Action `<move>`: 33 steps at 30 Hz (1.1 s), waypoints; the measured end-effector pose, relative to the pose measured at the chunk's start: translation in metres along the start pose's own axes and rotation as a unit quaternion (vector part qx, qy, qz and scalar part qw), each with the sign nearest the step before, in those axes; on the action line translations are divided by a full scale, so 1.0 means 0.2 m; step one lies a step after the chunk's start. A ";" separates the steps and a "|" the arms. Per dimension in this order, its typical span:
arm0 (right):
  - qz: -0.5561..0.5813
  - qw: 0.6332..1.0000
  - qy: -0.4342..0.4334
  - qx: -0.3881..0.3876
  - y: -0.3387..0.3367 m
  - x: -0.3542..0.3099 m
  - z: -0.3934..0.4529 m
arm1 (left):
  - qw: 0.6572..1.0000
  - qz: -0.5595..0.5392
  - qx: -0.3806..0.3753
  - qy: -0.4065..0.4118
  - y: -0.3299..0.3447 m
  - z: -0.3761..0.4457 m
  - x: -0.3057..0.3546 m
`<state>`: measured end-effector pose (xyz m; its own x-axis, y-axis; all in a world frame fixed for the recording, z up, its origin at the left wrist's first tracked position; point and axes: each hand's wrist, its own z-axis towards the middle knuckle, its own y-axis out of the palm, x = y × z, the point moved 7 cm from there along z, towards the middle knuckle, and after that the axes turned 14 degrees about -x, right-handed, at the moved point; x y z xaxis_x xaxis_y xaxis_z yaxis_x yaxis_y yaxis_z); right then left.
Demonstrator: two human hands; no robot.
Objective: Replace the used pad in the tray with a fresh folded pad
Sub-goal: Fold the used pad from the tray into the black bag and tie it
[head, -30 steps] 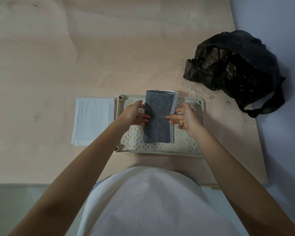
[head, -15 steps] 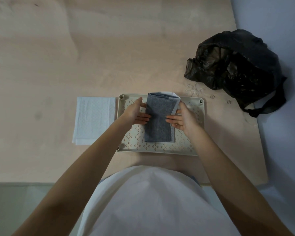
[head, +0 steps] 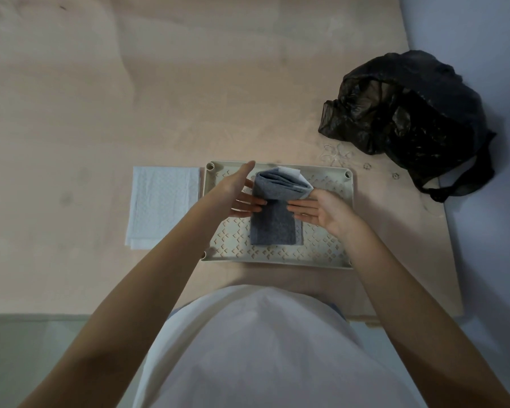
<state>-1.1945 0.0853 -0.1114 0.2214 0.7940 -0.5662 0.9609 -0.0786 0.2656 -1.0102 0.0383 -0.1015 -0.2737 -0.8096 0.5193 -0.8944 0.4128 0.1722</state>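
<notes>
Head view: grey used pad [head: 274, 213] mid-tray, far end rolled up toward the near edge — probably being folded small for disposal. Left hand [head: 238, 192] at its left side, fingers straight, tips touching the pad; right hand [head: 321, 209] at its right side, fingers flat, thumb tucked against the fold to steady it. Neither seen gripping. Tray [head: 330, 254] near the bench's [head: 189, 98] front edge. Fresh pad [head: 162, 201] folded just left of the tray, within reach. Black bag [head: 409, 113] toward the far right corner — likely for waste.
</notes>
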 end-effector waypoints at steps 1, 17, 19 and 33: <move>-0.002 1.000 0.001 -0.005 0.00 0.00 0.00 | 1.000 0.012 -0.003 0.000 0.00 0.00 -0.01; -0.078 0.997 -0.007 -0.018 0.00 0.07 -0.05 | 0.998 -0.002 -0.037 0.055 0.00 0.00 -0.15; -0.082 0.996 -0.023 -0.013 0.00 0.08 -0.05 | 0.997 -0.003 -0.033 0.066 0.00 0.00 -0.16; -0.349 0.930 -0.116 0.018 0.01 0.07 -0.04 | 0.930 0.300 0.085 0.197 0.03 -0.01 -0.15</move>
<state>-1.1917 0.1024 -0.1127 -0.4316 0.5077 -0.7456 0.8884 0.3827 -0.2536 -1.0059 0.0654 -0.1141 -0.6195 -0.2251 0.7520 -0.6751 0.6417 -0.3640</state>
